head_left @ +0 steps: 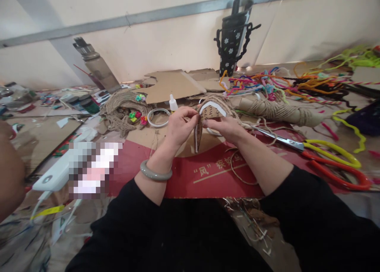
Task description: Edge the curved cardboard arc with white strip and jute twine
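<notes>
Between my hands is a curved piece of cardboard (209, 113) with printed letters, a white strip and brown twine along its edge. My left hand (184, 123) pinches its left side, thumb and fingertips together. With thumb and fingers closed, my right hand (228, 127) grips the piece from the right. A flap of it hangs below the fingertips. Just left of my left hand are a white ring (158, 124) and a small glue bottle (173, 102). Loose twine (236, 173) curls over the red cardboard (178, 181) below my right hand.
Scissors (299, 145) with yellow and red handles lie at right. Behind are a twine-wrapped roll (276, 109), colourful yarn (270, 84), a black tumbler (233, 42) and a grey bottle (96, 66). Braided twine (127, 105) and a white power bank (63, 167) are at left, near another person's arm (10, 169).
</notes>
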`<state>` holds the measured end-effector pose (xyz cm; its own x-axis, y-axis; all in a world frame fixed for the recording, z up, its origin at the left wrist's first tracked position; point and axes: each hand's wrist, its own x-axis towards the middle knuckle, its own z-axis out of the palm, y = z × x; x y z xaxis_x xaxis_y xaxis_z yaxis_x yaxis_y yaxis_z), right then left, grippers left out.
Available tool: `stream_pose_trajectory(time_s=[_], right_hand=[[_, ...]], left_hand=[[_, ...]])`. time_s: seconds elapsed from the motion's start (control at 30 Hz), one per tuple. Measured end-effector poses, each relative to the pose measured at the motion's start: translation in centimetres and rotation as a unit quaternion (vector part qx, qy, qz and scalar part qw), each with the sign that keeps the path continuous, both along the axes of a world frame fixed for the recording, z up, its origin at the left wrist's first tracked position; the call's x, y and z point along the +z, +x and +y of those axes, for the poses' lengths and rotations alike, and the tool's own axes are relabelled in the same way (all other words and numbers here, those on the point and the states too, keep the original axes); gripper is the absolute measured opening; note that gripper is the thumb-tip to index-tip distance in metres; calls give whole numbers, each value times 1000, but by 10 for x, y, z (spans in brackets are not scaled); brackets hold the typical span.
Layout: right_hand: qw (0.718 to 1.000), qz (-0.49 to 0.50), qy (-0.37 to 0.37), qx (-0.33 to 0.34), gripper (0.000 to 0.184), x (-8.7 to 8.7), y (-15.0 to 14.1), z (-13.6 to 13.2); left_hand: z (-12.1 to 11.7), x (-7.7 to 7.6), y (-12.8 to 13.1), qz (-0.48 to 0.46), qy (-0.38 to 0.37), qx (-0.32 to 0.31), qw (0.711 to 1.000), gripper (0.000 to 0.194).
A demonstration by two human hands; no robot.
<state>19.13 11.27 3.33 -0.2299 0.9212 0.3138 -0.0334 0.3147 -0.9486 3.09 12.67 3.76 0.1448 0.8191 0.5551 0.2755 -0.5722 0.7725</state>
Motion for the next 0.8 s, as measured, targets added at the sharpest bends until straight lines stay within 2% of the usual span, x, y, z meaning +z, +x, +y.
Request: stream_pose_trajectory(time_s=[0.43,0.8], right_hand=[[1000,5,-22,8,19,1,-1,-1],[999,10,-28,24,24,0,-1,1]], left_hand=[[-1,2,1,-10,-29,-5,1000,7],[2,0,0,42,3,4,999,8]])
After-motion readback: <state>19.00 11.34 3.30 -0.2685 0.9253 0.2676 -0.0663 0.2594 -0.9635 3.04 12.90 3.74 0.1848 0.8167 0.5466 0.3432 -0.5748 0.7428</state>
